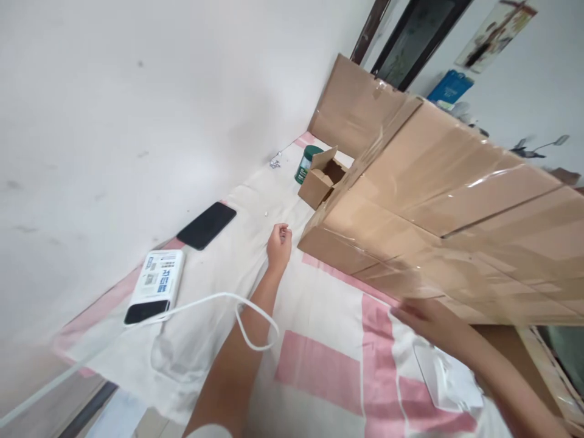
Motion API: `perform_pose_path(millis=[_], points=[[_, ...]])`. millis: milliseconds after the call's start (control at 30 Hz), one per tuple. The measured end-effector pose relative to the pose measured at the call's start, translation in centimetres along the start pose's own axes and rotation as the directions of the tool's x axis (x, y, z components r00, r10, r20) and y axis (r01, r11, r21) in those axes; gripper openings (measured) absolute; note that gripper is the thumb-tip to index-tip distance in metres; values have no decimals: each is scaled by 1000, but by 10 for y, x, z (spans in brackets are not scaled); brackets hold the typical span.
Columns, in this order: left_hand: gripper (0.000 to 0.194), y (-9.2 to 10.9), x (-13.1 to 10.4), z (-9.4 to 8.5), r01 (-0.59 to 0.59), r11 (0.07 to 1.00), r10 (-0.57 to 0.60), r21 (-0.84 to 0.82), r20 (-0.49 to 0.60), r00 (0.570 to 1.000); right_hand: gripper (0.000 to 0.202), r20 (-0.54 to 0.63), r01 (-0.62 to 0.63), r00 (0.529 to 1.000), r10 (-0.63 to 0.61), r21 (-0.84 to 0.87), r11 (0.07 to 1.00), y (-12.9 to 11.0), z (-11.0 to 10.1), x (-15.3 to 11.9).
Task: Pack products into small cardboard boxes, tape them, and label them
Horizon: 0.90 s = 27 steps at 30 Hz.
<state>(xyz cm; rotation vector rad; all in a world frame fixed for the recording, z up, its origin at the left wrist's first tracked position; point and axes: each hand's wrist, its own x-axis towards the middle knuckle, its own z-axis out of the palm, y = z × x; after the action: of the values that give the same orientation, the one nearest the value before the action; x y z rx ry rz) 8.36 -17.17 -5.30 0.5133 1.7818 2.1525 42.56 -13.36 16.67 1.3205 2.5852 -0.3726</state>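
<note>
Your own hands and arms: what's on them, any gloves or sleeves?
Left hand and right hand are bare, no gloves; the right is blurred. Forearms uncovered; a white edge, perhaps a sleeve, shows low on the left arm.

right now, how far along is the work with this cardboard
The large cardboard bears tape, so taping looks partly done. The right hand is at its lower edge; the left hand is curled, contents unclear. The small box gapes open, perhaps left to close.
</note>
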Motion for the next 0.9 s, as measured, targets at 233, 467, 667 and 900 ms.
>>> perform_pose_path(millis=[233, 467, 667, 900], points=[[16, 2, -1, -7, -8, 999, 6, 45, 37, 999, 28, 1, 382, 924, -383, 82, 920, -243, 23, 142], [17, 11, 0, -11, 20, 1000, -20, -9, 20, 1000, 44, -194, 181, 971, -142, 202, 963, -293, 51, 227], [18, 11, 3, -10, 19, 995, -23, -96, -46, 999, 56, -341, 114, 940, 25, 380, 918, -288, 35, 262], [20, 44, 49, -11, -124, 976, 85, -179, -213, 973, 77, -446, 108, 851, 276, 663, 740, -296, 17, 303]])
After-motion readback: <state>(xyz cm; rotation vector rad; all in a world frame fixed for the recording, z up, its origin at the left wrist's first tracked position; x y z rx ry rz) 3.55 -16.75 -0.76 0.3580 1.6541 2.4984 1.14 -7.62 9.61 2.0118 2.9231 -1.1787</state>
